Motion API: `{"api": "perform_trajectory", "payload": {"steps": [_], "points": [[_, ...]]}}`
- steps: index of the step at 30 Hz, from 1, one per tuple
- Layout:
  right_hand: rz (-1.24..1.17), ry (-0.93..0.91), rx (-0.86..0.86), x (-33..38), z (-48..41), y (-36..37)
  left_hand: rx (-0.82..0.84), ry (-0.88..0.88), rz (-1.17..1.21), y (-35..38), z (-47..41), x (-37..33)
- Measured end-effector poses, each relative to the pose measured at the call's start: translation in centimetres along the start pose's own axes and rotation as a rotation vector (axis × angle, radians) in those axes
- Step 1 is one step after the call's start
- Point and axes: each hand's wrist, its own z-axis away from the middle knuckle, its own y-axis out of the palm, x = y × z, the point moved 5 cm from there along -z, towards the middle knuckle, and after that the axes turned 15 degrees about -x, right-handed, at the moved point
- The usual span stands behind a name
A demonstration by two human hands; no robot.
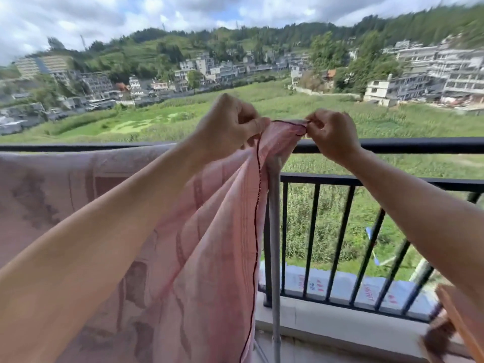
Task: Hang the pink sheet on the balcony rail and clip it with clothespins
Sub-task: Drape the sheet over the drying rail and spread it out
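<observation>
pink sheet (209,244) cut off below, blurred brown object (450,323), perhaps wood

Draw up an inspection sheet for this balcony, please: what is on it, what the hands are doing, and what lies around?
Surface: black metal rail, bare at the right; concrete ledge under its bars.
Job's things: pink sheet, draped over the rail at the left, with its dark-stitched corner lifted above the rail. Clothespins: nothing seen.
Clutter: grey pole upright beside the sheet; blurred wooden thing at lower right.
Hands: left hand and right hand both pinch the sheet's top edge.
Cables: nothing seen.
Surroundings: green fields, houses, wooded hills, cloudy sky.
</observation>
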Motion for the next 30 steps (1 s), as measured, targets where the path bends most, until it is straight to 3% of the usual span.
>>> {"api": "perform_trajectory", "payload": {"steps": [2,4,7,10,13,16,20,22,26,30], "points": [[0.106,0.104,0.203,-3.1,3.3,1.0,-0.035,-0.021,-0.037,-0.2,0.2,2.5],[0.067,0.342,0.370,-4.6,6.5,2.7,-0.056,-0.064,-0.217,-0.7,0.2,5.6],[-0.392,0.854,0.275,-3.0,7.4,4.3,0.133,-0.164,-0.544,-0.4,1.6,10.0],[-0.790,1.147,0.234,0.6,5.7,3.3,0.171,-0.085,-0.648,0.2,3.2,12.1],[-0.767,1.125,0.209,1.0,4.0,2.2,0.022,-0.014,-0.542,-0.4,3.7,12.1],[-0.474,1.199,0.131,-1.7,5.1,1.4,-0.078,0.030,-0.447,-0.7,3.7,12.2],[-0.556,1.405,-0.055,-4.5,6.7,-1.5,-0.220,0.077,-0.421,-1.8,4.3,12.5],[-0.596,1.332,0.042,-3.6,6.9,-2.1,-0.284,0.091,-0.433,-2.2,4.9,12.7],[-0.558,1.135,0.517,1.8,9.2,-0.2,-0.368,0.096,-0.425,-2.8,6.2,12.8],[-0.683,1.183,0.454,3.4,10.0,1.5,-0.419,0.072,-0.444,-3.6,7.8,13.3]]}}
